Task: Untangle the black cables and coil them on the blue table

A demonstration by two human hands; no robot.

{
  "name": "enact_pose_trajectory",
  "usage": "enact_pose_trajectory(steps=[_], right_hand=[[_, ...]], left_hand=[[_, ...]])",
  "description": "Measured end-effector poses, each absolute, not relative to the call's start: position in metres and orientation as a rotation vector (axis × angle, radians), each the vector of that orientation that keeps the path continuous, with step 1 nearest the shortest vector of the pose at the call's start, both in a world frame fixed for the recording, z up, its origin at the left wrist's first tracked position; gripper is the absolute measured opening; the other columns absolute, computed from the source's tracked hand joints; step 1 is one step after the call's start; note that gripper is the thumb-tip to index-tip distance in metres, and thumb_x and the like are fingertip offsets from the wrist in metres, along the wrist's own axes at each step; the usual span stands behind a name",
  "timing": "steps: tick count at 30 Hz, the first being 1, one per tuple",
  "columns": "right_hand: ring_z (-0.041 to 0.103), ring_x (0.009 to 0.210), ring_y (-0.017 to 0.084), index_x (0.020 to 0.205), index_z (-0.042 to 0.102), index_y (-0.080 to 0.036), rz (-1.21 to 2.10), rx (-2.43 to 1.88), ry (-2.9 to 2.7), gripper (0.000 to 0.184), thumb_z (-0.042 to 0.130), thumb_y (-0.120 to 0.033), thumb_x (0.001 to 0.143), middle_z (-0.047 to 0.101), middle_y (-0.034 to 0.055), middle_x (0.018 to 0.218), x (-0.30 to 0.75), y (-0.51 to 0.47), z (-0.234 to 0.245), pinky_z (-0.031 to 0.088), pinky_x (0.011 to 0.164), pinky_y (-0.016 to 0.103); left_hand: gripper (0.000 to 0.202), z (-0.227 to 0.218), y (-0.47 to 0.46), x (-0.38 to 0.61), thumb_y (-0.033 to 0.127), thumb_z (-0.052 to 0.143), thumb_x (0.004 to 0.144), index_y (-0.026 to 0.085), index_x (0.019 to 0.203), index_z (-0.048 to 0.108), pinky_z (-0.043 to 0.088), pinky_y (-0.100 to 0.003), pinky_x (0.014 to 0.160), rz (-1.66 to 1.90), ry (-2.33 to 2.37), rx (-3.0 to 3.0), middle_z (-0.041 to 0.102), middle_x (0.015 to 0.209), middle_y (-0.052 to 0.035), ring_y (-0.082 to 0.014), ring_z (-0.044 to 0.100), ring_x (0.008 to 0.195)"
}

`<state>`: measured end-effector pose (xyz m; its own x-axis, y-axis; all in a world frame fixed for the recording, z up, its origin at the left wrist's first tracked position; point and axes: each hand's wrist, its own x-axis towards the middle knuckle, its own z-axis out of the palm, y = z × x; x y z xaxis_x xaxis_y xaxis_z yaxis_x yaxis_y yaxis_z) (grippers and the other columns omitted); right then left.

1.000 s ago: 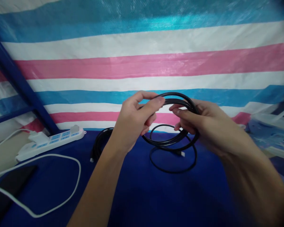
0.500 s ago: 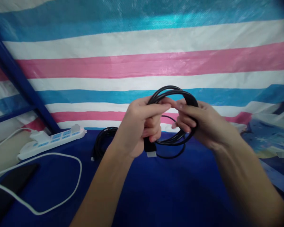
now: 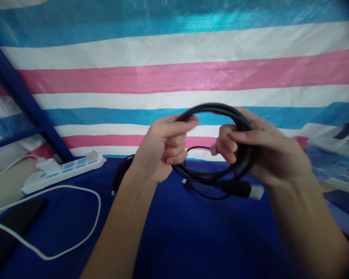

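Note:
A coiled black cable hangs in the air above the blue table, held between both hands. My left hand pinches the coil's upper left side with thumb and fingers closed. My right hand is wrapped round the coil's right side. A black plug with a metal tip sticks out under my right hand. A thinner loop of the cable dangles below the coil.
A second black cable bundle lies on the table behind my left forearm. At the left sit a white power strip, a white cord looping forward, and a dark flat device. A striped tarp hangs behind.
The coil has turned and tightened. The plug end that hung below my left hand now sticks out under my right hand. The loose loops on the table have been lifted.

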<state>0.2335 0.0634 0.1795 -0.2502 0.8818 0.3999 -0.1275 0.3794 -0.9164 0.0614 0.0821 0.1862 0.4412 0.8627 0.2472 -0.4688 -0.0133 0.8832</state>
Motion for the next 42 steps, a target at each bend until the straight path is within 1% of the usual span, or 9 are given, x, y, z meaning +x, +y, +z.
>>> enact_pose_trajectory(steps=[9,13,15,19,22,28,36,39,42], right_hand=[[0.059,0.065,0.012,0.093,0.06,-0.019,1.372,-0.357,-0.868,0.053,0.036,-0.065,0.087,0.054,-0.0007,0.069,0.177,0.07,0.157,0.052,0.068,0.025],[0.035,0.035,0.005,0.094,0.057,-0.02,1.148,-0.554,-0.966,0.011,0.058,-0.025,0.084,0.036,-0.0106,0.045,0.179,0.069,0.161,0.046,0.047,0.02],[0.021,0.028,0.003,0.089,0.057,-0.02,1.097,-0.744,-1.065,0.014,0.057,-0.011,0.078,0.025,-0.0138,0.038,0.194,0.069,0.17,0.04,0.038,0.019],[0.023,0.027,0.004,0.069,0.06,-0.018,1.106,-1.07,-1.528,0.006,0.065,-0.02,0.072,0.031,-0.0107,0.032,0.231,0.066,0.184,0.032,0.029,0.019],[0.034,0.029,0.005,0.051,0.053,-0.017,0.899,-1.275,-1.798,0.027,0.068,-0.025,0.072,0.04,-0.0052,0.032,0.244,0.064,0.187,0.029,0.029,0.018],[0.043,0.034,0.007,0.067,0.058,-0.019,0.429,-1.343,-1.688,0.02,0.069,-0.034,0.074,0.048,-0.0046,0.04,0.24,0.064,0.189,0.029,0.03,0.016],[0.051,0.042,0.008,0.086,0.062,-0.017,1.063,-0.819,-1.276,0.007,0.06,-0.018,0.079,0.046,-0.0069,0.049,0.225,0.075,0.182,0.049,0.049,0.022],[0.027,0.028,0.003,0.085,0.061,-0.018,1.0,-0.837,-1.276,0.007,0.056,-0.015,0.08,0.028,-0.012,0.04,0.223,0.076,0.179,0.038,0.036,0.019],[0.02,0.028,0.004,0.078,0.062,-0.018,0.867,-0.978,-1.391,0.005,0.06,-0.018,0.074,0.027,-0.0116,0.037,0.235,0.075,0.182,0.025,0.029,0.019]], left_hand=[[0.025,0.167,0.102,0.079,0.012,0.041,0.091,0.013,0.068,0.05,0.018,-0.014,0.031,1.6,0.338,0.385,0.015,0.038,0.0114,-0.0013,0.016,0.027],[0.026,0.169,0.097,0.079,0.012,0.047,0.087,0.016,0.061,0.045,0.022,-0.016,0.033,1.429,0.385,0.525,0.016,0.04,0.0106,-0.0027,0.017,0.03],[0.018,0.174,0.093,0.072,0.01,0.051,0.083,0.014,0.065,0.05,0.024,-0.014,0.034,1.225,0.401,0.711,0.02,0.043,0.0103,-0.0021,0.02,0.032],[0.002,0.182,0.08,0.058,0.014,0.059,0.079,0.015,0.078,0.059,0.024,-0.014,0.033,0.89,0.442,1.209,0.028,0.046,0.0091,-0.0018,0.022,0.034],[0.005,0.182,0.075,0.06,0.02,0.061,0.081,0.017,0.078,0.059,0.016,-0.014,0.032,0.766,0.512,1.375,0.023,0.048,0.0094,-0.0016,0.016,0.037],[0.013,0.179,0.079,0.076,0.017,0.057,0.083,0.016,0.071,0.054,0.012,-0.014,0.031,1.02,0.441,1.214,0.016,0.046,0.0107,-0.0015,0.009,0.035],[0.024,0.176,0.086,0.077,0.017,0.043,0.092,0.017,0.073,0.057,0.015,-0.015,0.031,1.365,0.273,0.822,0.008,0.042,0.0101,-0.0035,0.01,0.03],[0.02,0.178,0.085,0.073,0.019,0.045,0.092,0.016,0.076,0.057,0.022,-0.015,0.034,1.206,0.252,0.917,0.02,0.042,0.0095,-0.003,0.022,0.031],[0.048,0.184,0.082,0.065,0.059,0.031,0.091,0.018,0.102,0.054,0.04,-0.022,0.041,1.024,0.157,1.09,0.055,0.062,0.0014,-0.0097,0.049,0.041]])
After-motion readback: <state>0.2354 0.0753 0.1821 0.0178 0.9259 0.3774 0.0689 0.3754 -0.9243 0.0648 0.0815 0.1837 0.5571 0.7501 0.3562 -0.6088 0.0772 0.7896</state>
